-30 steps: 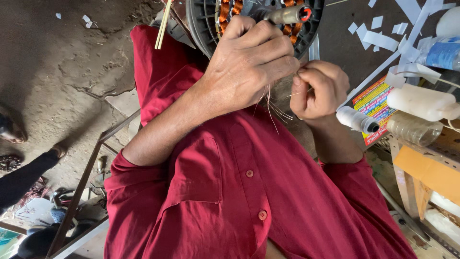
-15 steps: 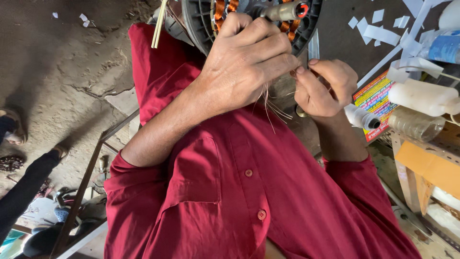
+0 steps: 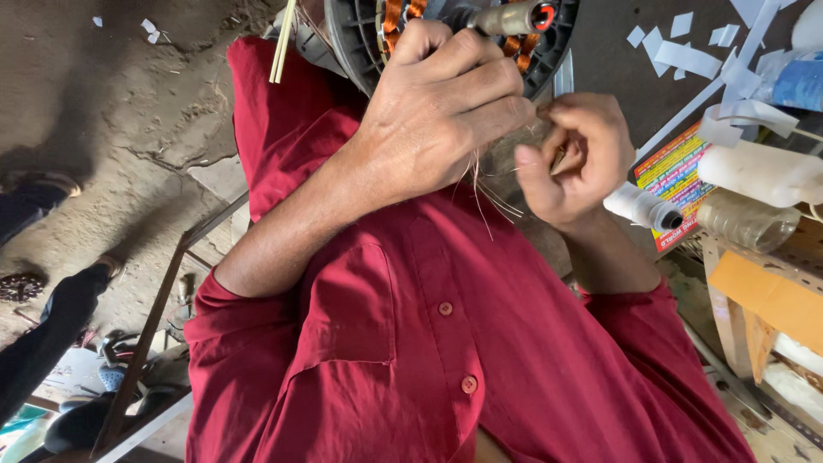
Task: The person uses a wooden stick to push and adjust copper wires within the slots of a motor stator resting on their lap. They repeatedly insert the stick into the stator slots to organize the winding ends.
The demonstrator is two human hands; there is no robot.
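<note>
A round grey motor housing with copper windings and a metal shaft rests against my red-shirted lap at the top of the view. My left hand is closed over its lower rim and holds it. Thin copper wire strands hang out from under that hand. Just to the right, my right hand pinches the ends of these strands between thumb and fingertips. The spot where the strands leave the windings is hidden by my left hand.
A thin wooden stick lies by the housing. On the right stand a white bottle, a small dark-capped bottle, a clear bottle, a colourful card and white paper strips. Another person's leg is at left on the dirt floor.
My right hand has shifted a little and re-pinched the wire strands closer to my left hand. My left hand keeps its hold on the housing.
</note>
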